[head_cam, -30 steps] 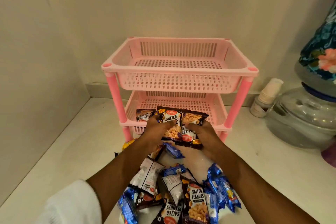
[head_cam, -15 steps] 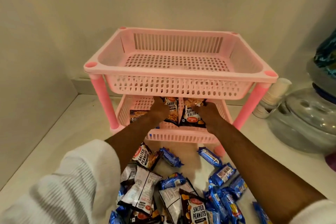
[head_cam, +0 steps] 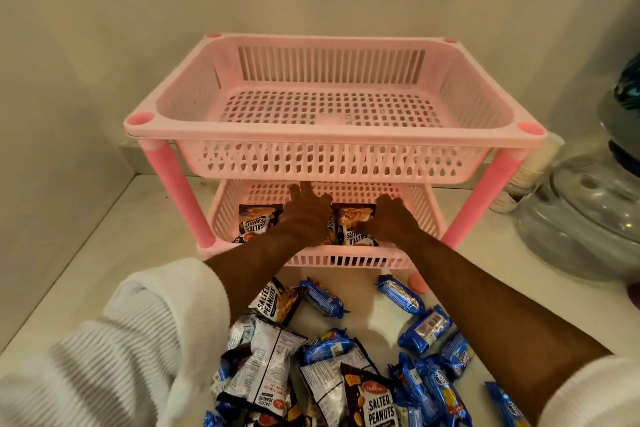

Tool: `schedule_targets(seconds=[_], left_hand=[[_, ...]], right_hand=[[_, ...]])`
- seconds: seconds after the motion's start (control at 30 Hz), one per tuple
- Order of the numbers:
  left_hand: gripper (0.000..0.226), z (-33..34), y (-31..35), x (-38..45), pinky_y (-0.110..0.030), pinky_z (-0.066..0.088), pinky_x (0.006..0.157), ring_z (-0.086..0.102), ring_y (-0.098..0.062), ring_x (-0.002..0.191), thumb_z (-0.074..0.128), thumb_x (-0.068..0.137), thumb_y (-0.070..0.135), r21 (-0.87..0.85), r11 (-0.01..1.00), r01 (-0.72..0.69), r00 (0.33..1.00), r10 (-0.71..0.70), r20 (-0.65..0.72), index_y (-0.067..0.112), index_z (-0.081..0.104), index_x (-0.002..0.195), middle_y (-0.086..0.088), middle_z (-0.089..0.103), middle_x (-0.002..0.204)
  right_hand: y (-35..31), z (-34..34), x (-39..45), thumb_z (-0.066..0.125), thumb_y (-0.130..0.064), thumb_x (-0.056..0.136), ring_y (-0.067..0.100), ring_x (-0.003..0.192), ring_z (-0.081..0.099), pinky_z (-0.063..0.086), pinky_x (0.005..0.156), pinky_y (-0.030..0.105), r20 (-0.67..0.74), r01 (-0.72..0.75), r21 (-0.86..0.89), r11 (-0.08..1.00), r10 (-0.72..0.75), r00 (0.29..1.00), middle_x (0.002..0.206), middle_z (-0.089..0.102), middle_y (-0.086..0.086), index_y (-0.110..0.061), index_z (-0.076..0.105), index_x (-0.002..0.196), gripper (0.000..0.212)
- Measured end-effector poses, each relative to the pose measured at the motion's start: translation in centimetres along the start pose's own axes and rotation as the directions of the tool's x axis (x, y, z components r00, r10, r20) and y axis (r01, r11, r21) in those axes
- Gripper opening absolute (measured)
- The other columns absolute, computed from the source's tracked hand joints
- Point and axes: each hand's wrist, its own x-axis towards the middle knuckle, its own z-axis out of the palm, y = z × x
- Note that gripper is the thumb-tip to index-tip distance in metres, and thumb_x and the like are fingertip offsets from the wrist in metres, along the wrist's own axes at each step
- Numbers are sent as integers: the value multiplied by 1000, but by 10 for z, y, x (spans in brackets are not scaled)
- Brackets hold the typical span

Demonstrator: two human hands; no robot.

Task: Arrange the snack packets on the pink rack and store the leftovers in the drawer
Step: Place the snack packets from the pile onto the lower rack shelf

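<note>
The pink rack (head_cam: pixel 332 135) stands on the white counter, its top basket empty. Salted peanuts packets lie in the lower basket (head_cam: pixel 346 260): one at the left (head_cam: pixel 258 224) and one in the middle (head_cam: pixel 355 224). My left hand (head_cam: pixel 308 215) rests flat over the packets with its fingers spread. My right hand (head_cam: pixel 393 222) grips the middle packet, thumb on its front. In front of the rack lies a loose pile of several peanut packets (head_cam: pixel 377 406) and blue biscuit packets (head_cam: pixel 400 295).
A large clear water bottle base (head_cam: pixel 585 218) stands to the right of the rack, with a stack of paper cups (head_cam: pixel 530 166) behind it. Walls close in on the left and back. The counter (head_cam: pixel 86 270) runs along the left side.
Both hands carried peanut packets from above the pile into the lower basket. My left hand has spread open over them. The view moved closer to the rack.
</note>
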Motion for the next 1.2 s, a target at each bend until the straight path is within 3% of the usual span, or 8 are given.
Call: schedule_targets(seconds=[0.1, 0.23, 0.43, 0.63, 0.8, 0.97, 1.07, 1.2], left_hand=[[77, -7, -3, 4, -49, 11, 120, 0, -37, 149, 67, 84, 20, 201, 971, -128, 992, 129, 10, 29, 28, 151, -11, 5, 162], [73, -14, -18, 10, -41, 29, 118, 30, -29, 144, 61, 88, 6, 40, 973, -228, 958, 217, 187, 24, 30, 152, -7, 26, 160], [65, 2, -24, 9, -37, 34, 111, 44, -28, 135, 65, 88, 42, -42, 984, -175, 953, 180, 244, 21, 42, 145, -7, 47, 148], [62, -3, -23, 5, -39, 35, 112, 44, -27, 134, 69, 86, 39, -38, 986, -160, 965, 165, 205, 21, 47, 141, -6, 49, 145], [35, -13, -8, -24, -41, 38, 106, 49, -22, 122, 66, 88, 31, -52, 983, -174, 970, 162, -179, 30, 60, 122, 1, 58, 131], [18, -3, 6, -81, -37, 46, 82, 55, -19, 98, 62, 86, 22, -112, 942, -315, 834, 219, -506, 25, 68, 103, 3, 65, 100], [11, 17, 11, -115, -31, 47, 72, 56, -13, 86, 60, 84, 22, -184, 913, -363, 830, 228, -509, 24, 66, 94, 5, 62, 92], [16, 54, 12, -141, -31, 55, 76, 59, -9, 82, 58, 89, 26, -292, 932, -214, 938, 112, -328, 23, 65, 102, 3, 65, 100]], right_hand=[[2, -5, -4, 79, -42, 79, 33, 129, 46, 44, 104, 43, -149, 138, -118, 983, -155, 977, 144, 41, 7, -28, 48, 138, 68], [1, -11, -12, 75, -16, 86, 24, 124, 53, 42, 106, 35, 20, 447, -152, 881, -450, 893, 132, 59, 2, -24, 69, 124, 40], [5, -9, -3, 80, -28, 82, 21, 126, 53, 41, 108, 35, 151, 414, -213, 885, -389, 909, 137, 60, 0, -29, 70, 125, 45], [10, -10, 3, 85, -26, 77, 17, 116, 61, 47, 102, 34, 150, 464, -121, 877, -446, 882, 127, 68, -2, -24, 70, 125, 51], [15, -9, -20, 73, -40, 87, 16, 115, 58, 45, 92, 30, -181, 420, -57, 906, -423, 888, 123, 66, -6, -30, 69, 116, 31], [29, -4, -85, 64, -30, 92, 14, 95, 58, 45, 79, 29, -553, 567, -42, 823, -492, 672, 97, 68, -9, -26, 69, 96, 8], [47, 8, -116, 64, -29, 91, 11, 89, 56, 43, 71, 26, -577, 562, -92, 822, -505, 643, 90, 68, -11, -26, 70, 94, 8], [75, 34, -140, 69, -23, 85, 12, 83, 64, 52, 69, 31, -525, 502, -118, 857, -483, 701, 88, 72, -11, -25, 75, 91, 9]])
